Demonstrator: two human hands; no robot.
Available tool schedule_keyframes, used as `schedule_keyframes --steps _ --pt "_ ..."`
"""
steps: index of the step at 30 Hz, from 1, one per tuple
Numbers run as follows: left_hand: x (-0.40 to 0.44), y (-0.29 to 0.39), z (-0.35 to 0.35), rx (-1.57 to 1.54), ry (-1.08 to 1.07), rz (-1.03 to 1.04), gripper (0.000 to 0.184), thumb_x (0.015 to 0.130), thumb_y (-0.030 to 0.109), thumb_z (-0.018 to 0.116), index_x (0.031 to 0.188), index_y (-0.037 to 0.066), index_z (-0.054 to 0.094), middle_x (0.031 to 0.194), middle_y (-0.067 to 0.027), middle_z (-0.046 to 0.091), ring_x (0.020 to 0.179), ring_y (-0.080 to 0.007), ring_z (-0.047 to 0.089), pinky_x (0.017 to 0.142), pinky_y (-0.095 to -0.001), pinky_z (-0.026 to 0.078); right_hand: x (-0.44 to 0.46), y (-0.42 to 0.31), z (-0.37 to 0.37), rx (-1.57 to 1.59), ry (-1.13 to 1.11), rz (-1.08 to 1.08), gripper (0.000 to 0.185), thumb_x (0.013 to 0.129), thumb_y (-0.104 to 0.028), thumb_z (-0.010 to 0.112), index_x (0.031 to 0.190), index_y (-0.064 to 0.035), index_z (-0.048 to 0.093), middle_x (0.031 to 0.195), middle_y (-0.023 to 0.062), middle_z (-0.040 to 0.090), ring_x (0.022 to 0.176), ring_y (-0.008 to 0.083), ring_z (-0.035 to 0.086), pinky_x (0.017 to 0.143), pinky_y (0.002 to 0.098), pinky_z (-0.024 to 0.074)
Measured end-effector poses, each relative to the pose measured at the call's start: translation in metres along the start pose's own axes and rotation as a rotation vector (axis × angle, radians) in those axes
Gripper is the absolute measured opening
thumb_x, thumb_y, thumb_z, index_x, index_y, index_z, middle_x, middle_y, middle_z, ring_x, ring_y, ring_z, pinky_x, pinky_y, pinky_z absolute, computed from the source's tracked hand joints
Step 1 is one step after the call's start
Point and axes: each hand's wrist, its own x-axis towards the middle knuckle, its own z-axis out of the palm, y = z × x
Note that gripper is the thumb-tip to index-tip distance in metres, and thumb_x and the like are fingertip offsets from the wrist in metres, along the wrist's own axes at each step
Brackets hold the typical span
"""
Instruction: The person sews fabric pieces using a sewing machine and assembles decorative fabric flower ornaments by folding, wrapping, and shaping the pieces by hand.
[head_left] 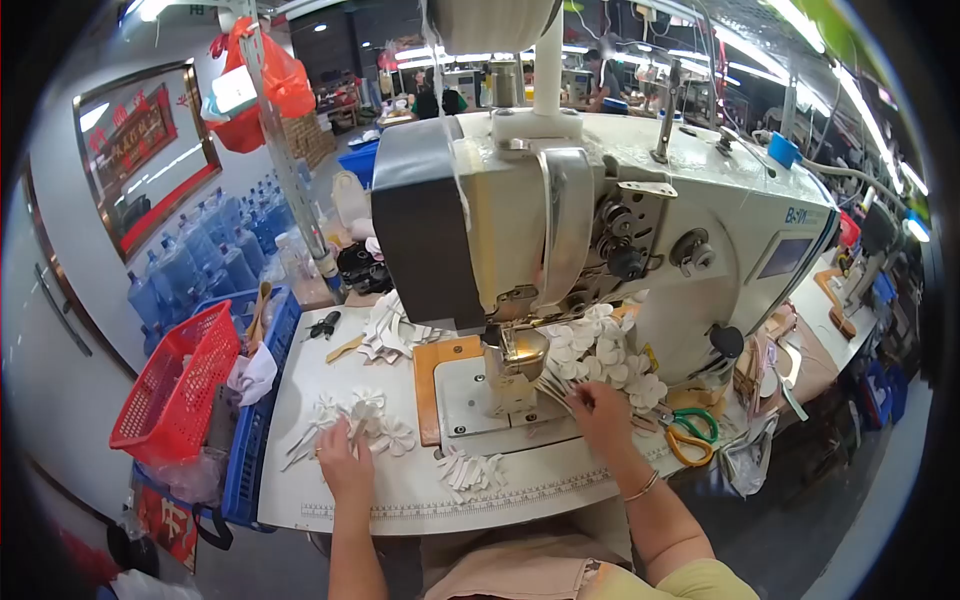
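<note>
My left hand (pixel 346 462) is at the left of the machine table, its fingers pinched on a white piece at the edge of a small heap of white flower-shaped pieces (pixel 392 436). My right hand (pixel 602 418) is just right of the needle area, its fingers closed on a fan of thin white strips (pixel 556 388). Behind that hand, more white flower pieces (pixel 600 350) are piled against the sewing machine (pixel 720 260). Short white strips (pixel 470 474) lie between my hands, near the table's front. The needle tip is hidden by the machine's guard.
Scissors with green and orange handles (pixel 690 446) lie right of my right hand. A printed ruler (pixel 440 508) runs along the front edge. Farther back left are white cut pieces (pixel 392 330) and a black clipper (pixel 323 325). A red basket (pixel 170 400) stands in a blue crate (pixel 252 440).
</note>
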Motion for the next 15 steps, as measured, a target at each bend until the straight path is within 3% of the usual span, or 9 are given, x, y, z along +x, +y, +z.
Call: schedule_keyframes --steps 1,2,3,5,8,11,15 --pt "-0.006 0.007 0.004 0.192 0.242 0.194 0.053 0.073 0.005 0.064 0.124 0.007 0.049 0.13 -0.0147 0.042 0.125 -0.0373 0.032 0.101 -0.0453 0.032 0.006 0.006 -0.004 -0.025 0.021 0.057 0.018 0.077 -0.02 0.069 0.081 -0.0031 0.063 0.071 0.01 0.061 0.063 0.0219 0.058 0.061 0.0317 0.0468" --pt "-0.013 0.017 0.009 0.384 0.482 0.392 0.053 0.071 0.003 0.065 0.122 0.004 0.049 0.128 -0.0162 0.041 0.124 -0.0384 0.033 0.099 -0.0451 0.035 0.011 0.012 -0.005 -0.077 0.007 -0.005 0.012 0.076 -0.013 0.066 0.077 -0.002 0.062 0.069 0.0124 0.06 0.063 0.0272 0.058 0.06 0.0344 0.0468" --pt "-0.018 0.036 0.01 0.233 0.496 0.436 0.05 0.07 0.002 0.065 0.118 0.003 0.052 0.12 -0.0182 0.046 0.121 -0.0409 0.036 0.098 -0.0471 0.034 0.015 0.012 0.007 -0.066 0.004 0.003 0.012 0.076 -0.013 0.066 0.077 -0.002 0.062 0.069 0.0124 0.06 0.063 0.0272 0.058 0.06 0.0344 0.0468" --pt "-0.027 0.047 0.025 0.206 0.299 0.518 0.044 0.07 0.002 0.065 0.113 0.003 0.055 0.116 -0.0177 0.049 0.118 -0.0401 0.038 0.095 -0.0459 0.037 0.025 0.016 0.018 -0.164 0.045 -0.147 0.008 0.075 -0.009 0.063 0.078 -0.0021 0.062 0.074 0.0145 0.061 0.068 0.0314 0.059 0.062 0.0379 0.0472" --pt "-0.042 0.063 0.04 0.012 0.108 0.6 0.022 0.071 0.003 0.065 0.093 0.005 0.064 0.093 -0.0127 0.06 0.09 -0.0317 0.057 0.081 -0.0388 0.045 0.043 0.01 0.032 -0.326 -0.075 -0.043 0.006 0.074 -0.008 0.06 0.075 -0.0025 0.06 0.077 0.015 0.06 0.078 0.0332 0.058 0.068 0.0412 0.047" --pt "-0.052 0.056 0.046 0.057 0.02 0.591 0.015 0.074 0.003 0.063 0.089 0.006 0.066 0.083 -0.0109 0.062 0.082 -0.0293 0.059 0.072 -0.037 0.048 0.05 0.013 0.033 -0.323 -0.087 -0.044 0.009 0.073 -0.012 0.062 0.074 -0.003 0.06 0.077 0.0147 0.06 0.078 0.0334 0.058 0.068 0.042 0.0469" --pt "-0.056 0.057 0.047 0.076 -0.052 0.548 0.014 0.074 0.006 0.065 0.088 0.006 0.065 0.083 -0.0103 0.062 0.081 -0.0301 0.058 0.071 -0.0379 0.048 0.049 0.001 0.018 -0.286 -0.105 0.004 0.012 0.074 -0.014 0.063 0.078 -0.0026 0.063 0.081 0.0158 0.062 0.077 0.0326 0.06 0.068 0.0403 0.0487"
